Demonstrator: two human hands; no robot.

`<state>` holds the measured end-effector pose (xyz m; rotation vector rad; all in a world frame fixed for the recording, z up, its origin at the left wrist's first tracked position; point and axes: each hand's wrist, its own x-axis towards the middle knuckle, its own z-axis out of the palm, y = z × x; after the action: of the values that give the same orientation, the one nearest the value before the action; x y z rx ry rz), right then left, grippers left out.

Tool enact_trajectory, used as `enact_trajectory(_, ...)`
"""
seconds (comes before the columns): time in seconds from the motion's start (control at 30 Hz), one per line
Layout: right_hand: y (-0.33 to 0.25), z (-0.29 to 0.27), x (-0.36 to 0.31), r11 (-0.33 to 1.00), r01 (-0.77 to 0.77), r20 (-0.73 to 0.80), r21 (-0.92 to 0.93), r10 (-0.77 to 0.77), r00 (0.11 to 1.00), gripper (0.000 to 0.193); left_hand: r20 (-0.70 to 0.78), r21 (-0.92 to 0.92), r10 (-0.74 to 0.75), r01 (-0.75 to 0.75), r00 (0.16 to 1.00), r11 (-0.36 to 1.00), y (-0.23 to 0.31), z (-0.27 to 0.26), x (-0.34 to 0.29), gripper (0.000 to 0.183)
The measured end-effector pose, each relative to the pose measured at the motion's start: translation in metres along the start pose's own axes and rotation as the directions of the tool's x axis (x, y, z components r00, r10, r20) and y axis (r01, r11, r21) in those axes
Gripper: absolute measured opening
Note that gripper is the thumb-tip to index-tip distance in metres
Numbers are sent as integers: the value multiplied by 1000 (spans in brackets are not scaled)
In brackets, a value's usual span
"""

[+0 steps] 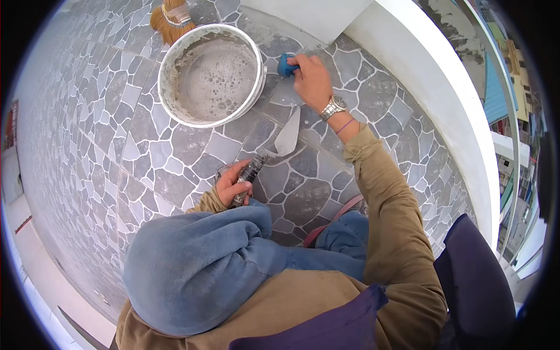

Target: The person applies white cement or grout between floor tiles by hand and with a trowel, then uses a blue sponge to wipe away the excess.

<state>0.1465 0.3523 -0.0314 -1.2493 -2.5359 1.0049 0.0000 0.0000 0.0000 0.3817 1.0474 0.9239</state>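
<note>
My left hand (234, 182) is closed round the dark, worn handle of a pointing trowel (288, 135). Its pale blade points up and away from me, just above the floor or on it; I cannot tell which. Farther off, my right hand (312, 81) grips a small blue wad (286, 65), a sponge or bunched cloth, down at the floor tiles. To the left of that hand stands a white bucket (261, 87) of cloudy grey water with bubbles on top. Grey residue coats its inner wall.
Patterned grey stone tiles (303, 201) with white joints cover the floor. A straw broom head (172, 23) lies behind the bucket. At the right a white curved ledge (449, 87) runs along the floor, with a railing beyond it. A white slab (309, 14) stands at the far edge.
</note>
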Motion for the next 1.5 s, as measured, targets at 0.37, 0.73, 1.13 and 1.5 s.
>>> enact_trajectory(0.37,-1,12,105,862,332,-212,-383,-432,877,44,12,-103,-34,35,999,994,9,-5,0,74)
enact_trajectory(0.73,-75,51,224,715,449,-151,-536,-604,783,27,85,-97,-98,106,992,990,20,-6,8,74)
enact_trajectory(1.13,23,-13,82,851,293,-168,-436,-397,902,40,47,-100,-62,66,997,993,15,-13,4,74)
enact_trajectory(1.5,-75,59,235,755,413,-254,-509,-591,765,19,46,-32,-40,41,998,999,12,-6,12,74)
